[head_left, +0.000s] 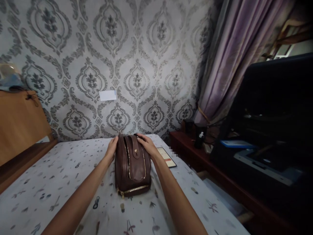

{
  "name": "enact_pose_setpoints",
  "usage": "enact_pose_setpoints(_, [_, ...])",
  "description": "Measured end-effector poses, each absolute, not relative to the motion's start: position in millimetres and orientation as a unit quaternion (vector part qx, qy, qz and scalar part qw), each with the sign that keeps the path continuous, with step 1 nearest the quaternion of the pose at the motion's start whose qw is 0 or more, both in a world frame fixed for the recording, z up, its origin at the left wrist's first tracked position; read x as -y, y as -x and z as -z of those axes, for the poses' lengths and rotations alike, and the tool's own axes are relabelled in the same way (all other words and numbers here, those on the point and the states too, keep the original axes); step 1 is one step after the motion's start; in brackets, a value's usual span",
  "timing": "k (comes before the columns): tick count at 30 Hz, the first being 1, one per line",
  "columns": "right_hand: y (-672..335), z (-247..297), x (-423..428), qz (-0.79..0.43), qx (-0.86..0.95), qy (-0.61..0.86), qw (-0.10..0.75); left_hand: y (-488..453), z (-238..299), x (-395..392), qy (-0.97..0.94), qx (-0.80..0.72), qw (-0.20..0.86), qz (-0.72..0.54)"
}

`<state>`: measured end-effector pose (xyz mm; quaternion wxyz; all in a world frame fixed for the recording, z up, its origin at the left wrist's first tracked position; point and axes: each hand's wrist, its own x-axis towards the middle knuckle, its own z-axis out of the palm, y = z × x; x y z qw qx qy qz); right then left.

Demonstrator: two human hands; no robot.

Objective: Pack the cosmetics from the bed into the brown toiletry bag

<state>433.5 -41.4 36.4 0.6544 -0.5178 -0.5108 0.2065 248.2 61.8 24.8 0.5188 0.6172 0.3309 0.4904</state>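
Note:
A dark brown leather bag (140,163) with gold zips and a snap-button strap stands on the patterned bed sheet (73,182). My left hand (112,147) is pressed to the upper left side of the bag, its fingertips partly hidden. On the top right edge lies my right hand (148,145), its fingers curled over the leather. Between them, the two hands hold the bag. A front zip seems partly undone, but the inside is too dark to make out.
Right of the bag lies a phone or tablet (168,158) with a lit screen. A dark red stand (181,143) with a black screen (274,124) runs along the right. Wooden furniture (22,124) borders the left; a patterned wall (137,65) rises behind.

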Motion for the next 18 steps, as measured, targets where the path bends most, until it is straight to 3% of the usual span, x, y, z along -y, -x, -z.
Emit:
enact_pose_setpoints(8, [-434,-29,44,-0.203,0.503,0.517,0.662,-261,-44,-80,-0.686,-0.330,0.475,-0.442])
enact_pose_setpoints(18, [-439,-31,40,-0.157,0.536,0.535,0.634,-246,-97,-85,-0.842,-0.297,0.381,-0.240])
